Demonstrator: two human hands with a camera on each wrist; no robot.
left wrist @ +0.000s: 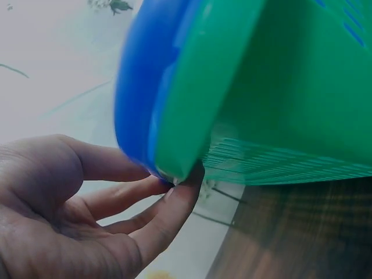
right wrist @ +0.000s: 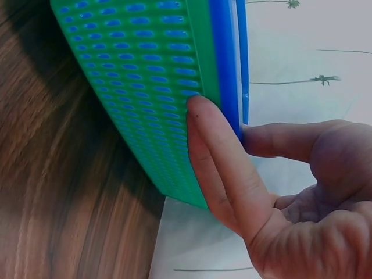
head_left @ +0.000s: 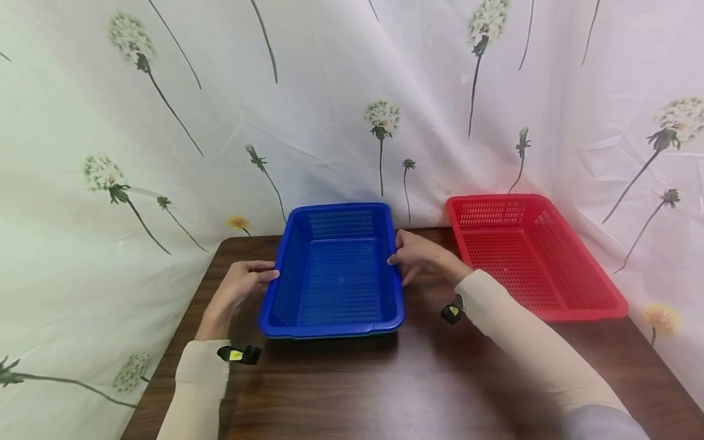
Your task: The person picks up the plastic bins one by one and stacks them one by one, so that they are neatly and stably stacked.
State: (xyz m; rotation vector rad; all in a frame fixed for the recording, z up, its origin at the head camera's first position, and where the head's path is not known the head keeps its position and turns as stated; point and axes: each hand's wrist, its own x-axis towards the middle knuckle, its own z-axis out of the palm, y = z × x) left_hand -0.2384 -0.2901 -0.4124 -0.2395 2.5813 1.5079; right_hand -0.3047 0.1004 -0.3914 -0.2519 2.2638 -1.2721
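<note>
A blue plastic basket with slotted sides sits nested inside a green basket, whose outer wall shows in both wrist views. My left hand grips the left side of both rims, thumb at the blue rim and fingers curled under the green one. On the opposite side my right hand pinches the stacked rims, its thumb on the blue edge and its fingers against the slotted green wall. From above, the blue basket hides nearly all of the green one, and its bare inside floor shows.
A red slotted basket stands to the right on the dark wooden table, beyond my right forearm. Behind the table hangs a white curtain printed with dandelions, close to the far rims of the baskets.
</note>
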